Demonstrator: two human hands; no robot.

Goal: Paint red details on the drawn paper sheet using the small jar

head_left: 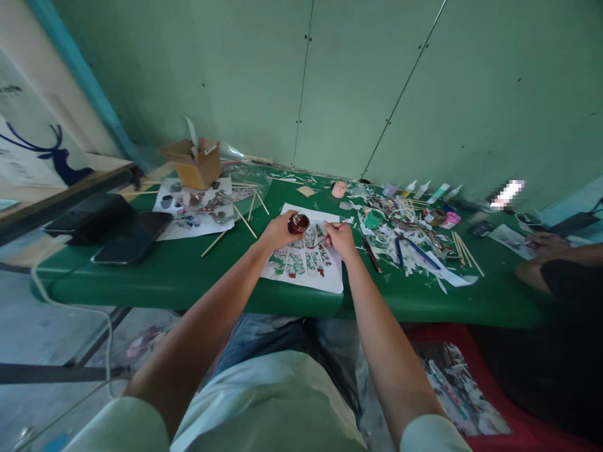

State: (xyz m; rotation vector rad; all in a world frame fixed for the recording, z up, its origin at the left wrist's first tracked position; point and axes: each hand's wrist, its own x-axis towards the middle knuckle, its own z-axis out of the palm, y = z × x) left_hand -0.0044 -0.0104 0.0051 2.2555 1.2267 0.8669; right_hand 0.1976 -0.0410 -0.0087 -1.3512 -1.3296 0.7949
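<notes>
My left hand is closed around a small jar of dark red paint, tilted above the white paper sheet. In my right hand a thin paintbrush is pinched, its tip low over that paper. Several flat pieces painted green, white and dark red lie on the sheet in front of both hands. Whether the brush tip touches one of them I cannot tell. Just right of my right hand lies a dark pen-like tool.
Pliers, paper scraps, a green paint pot and small bottles crowd the right side. On the left are a cardboard box, wooden sticks and a phone. A co-worker's hand works at far right.
</notes>
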